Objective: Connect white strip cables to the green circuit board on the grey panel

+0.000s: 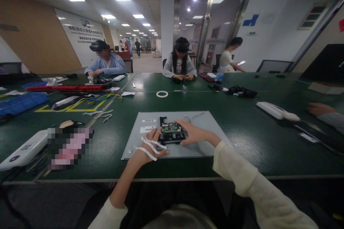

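A green circuit board (pixel 171 128) sits in a black frame (pixel 173 137) on a grey metal panel (pixel 199 150) before me. My left hand (pixel 151 147), with white strips of tape across its back, rests at the frame's left side, fingertips against its edge and thumb apart. From the right, my right hand (pixel 192 132) reaches round the frame, thumb near its lower right corner and fingers at the board's upper right. Both hands seem to hold the frame between them. A white label (pixel 147 128) and a thin cable (pixel 197 116) lie on the panel.
On the green table (pixel 242 132) are a tape roll (pixel 162 94), white strips (pixel 107 117), a blue tray (pixel 24 103), white devices (pixel 276 111) and a water bottle (pixel 220 73). People sit across the table; another person's hand (pixel 321 109) is at the right.
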`<state>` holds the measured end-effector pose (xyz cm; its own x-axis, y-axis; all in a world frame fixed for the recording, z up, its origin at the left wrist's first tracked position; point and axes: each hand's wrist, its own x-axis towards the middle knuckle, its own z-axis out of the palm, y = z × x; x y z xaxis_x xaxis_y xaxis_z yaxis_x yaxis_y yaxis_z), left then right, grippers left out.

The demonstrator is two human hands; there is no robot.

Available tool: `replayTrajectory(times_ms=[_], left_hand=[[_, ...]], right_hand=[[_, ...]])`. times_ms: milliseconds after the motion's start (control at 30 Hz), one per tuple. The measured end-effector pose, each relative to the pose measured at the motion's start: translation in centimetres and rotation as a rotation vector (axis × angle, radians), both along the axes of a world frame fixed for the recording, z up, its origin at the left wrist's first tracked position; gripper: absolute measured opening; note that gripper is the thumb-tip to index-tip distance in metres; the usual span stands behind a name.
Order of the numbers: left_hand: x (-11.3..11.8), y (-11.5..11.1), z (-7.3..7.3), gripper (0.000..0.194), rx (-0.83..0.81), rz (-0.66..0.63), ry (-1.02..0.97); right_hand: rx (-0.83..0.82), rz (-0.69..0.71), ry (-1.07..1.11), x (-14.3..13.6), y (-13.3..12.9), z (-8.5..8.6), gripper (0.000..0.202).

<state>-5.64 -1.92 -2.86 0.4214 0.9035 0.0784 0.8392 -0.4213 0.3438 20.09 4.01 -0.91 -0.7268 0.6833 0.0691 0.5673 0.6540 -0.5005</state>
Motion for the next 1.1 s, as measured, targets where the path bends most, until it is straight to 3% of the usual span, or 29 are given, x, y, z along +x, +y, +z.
replayTrajectory(times_ms=[133, 367, 467, 533, 633, 733, 833, 933, 1100], left_hand=[[-0.3, 0.1, -0.8, 0.091, 0.056, -0.018, -0.033], [-0.4, 0.1, -1.2, 0.091, 0.083, -0.012, -0.054], [-0.3, -0.2, -0.8, 0.092, 0.075, 0.008, -0.06], [-0.2, -0.3, -0.7, 0.092, 0.078, 0.014, -0.062], [-0.3, -0.3, -0.8, 0.09, 0.105, -0.001, -0.062], [-0.4, -0.3, -1.1, 0.085, 0.15, -0.034, -0.066], [-0.5, -0.3, -1.3, 0.084, 0.172, -0.048, -0.071], [-0.5, -0.3, -1.3, 0.083, 0.171, -0.05, -0.07], [-0.4, -0.4, -1.0, 0.082, 0.16, -0.039, -0.061]], right_hand=[[0.064, -0.031, -0.035, -0.7, 0.0, 0.6, 0.098], [0.28, -0.6, -0.351, -3.6, -2.7, 1.3, 0.076], [0.281, -0.678, -0.461, -4.6, -3.7, 2.1, 0.071], [0.218, -0.599, -0.498, -4.4, -4.1, 3.2, 0.063], [0.153, -0.371, -0.563, -3.2, -3.4, 5.0, 0.045], [0.246, -0.225, -0.571, -1.3, -1.3, 6.0, 0.041], [0.409, -0.073, -0.507, 0.2, 1.3, 5.7, 0.064], [0.538, 0.18, -0.436, 1.0, 2.9, 4.7, 0.085], [0.548, 0.462, -0.355, -0.2, 3.0, 3.0, 0.079]])
